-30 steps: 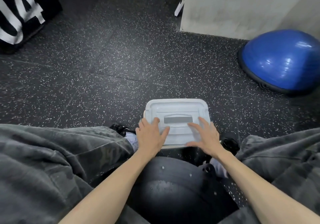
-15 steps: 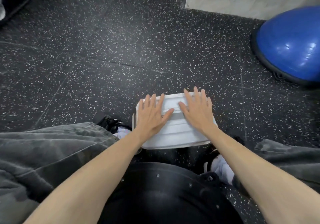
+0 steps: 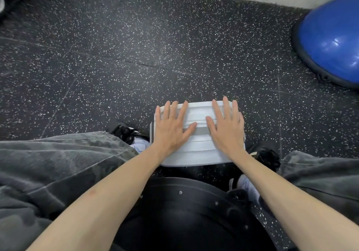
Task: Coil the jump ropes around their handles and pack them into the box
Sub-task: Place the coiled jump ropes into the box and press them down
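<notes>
head view, looking down past both forearms. the white plastic box (image 3: pixel 198 149) sits on the black speckled floor (image 3: pixel 136 56) between the person's feet, with its lid (image 3: pixel 199 110) on top. the left hand (image 3: pixel 172 129) lies flat on the left half of the lid, fingers straight and spread, fingertips reaching the far edge, thumb angled in toward the middle. the right hand (image 3: pixel 226 128) lies flat on the right half in the same manner, fingers straight, thumb pointing inward. the two hands are apart, with a bare strip of lid and a grey recessed panel (image 3: pixel 202 130) showing between the thumbs. neither hand curls round anything. no jump ropes are visible; whether any lie inside the box cannot be told. grey trouser legs (image 3: pixel 58 163) frame the view left and right, black shoes (image 3: pixel 126 132) flank the box. a black round seat (image 3: pixel 184 211) sits below the arms. a blue half-dome balance trainer (image 3: pixel 330 38) rests on the floor at upper right, well apart from the box.
</notes>
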